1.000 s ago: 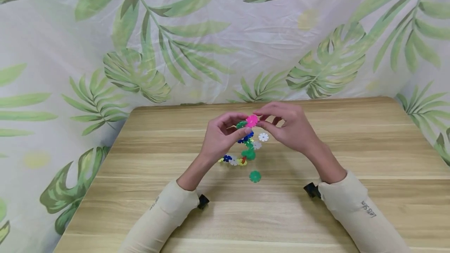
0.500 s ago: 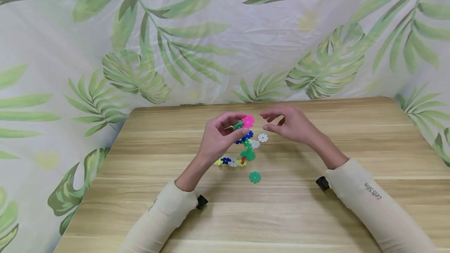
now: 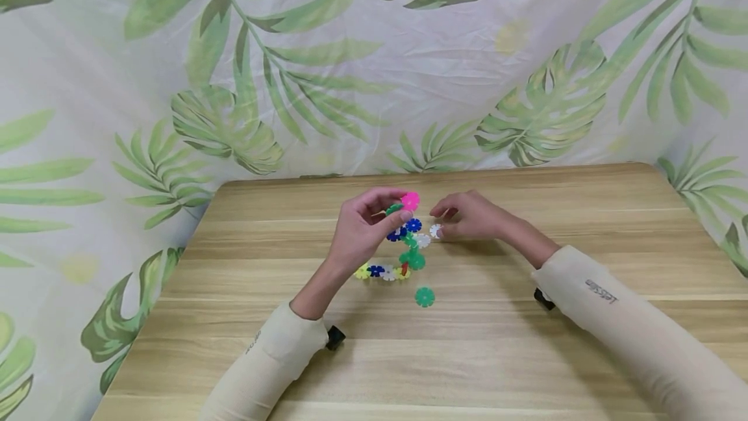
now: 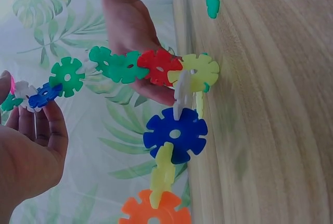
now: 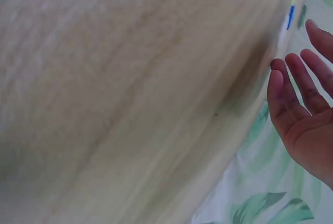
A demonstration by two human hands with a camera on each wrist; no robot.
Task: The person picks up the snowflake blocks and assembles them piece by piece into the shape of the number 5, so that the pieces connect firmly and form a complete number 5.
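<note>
My left hand (image 3: 363, 229) pinches the upper end of a chain of slotted plastic snowflake discs (image 3: 413, 258), close to a pink disc (image 3: 410, 201). In the left wrist view, the chain runs through green, red, yellow, white and blue discs (image 4: 175, 134) to an orange disc (image 4: 156, 211) at the frame's lower edge. My right hand (image 3: 474, 216) is low over the table at a loose white disc (image 3: 435, 230), the thumb by its edge. Its fingers appear loosely bent in the right wrist view, with nothing seen in the palm (image 5: 309, 135).
A loose green disc (image 3: 424, 297) lies on the wooden table (image 3: 467, 369), nearer than the chain. Behind the table hangs a leaf-patterned cloth (image 3: 350, 83). Black wrist cameras (image 3: 335, 338) sit under both sleeves.
My right hand has let go of the pink disc, drawn back to the right and lowered to the loose white disc. The left hand keeps its grip on the chain, hardly moving.
</note>
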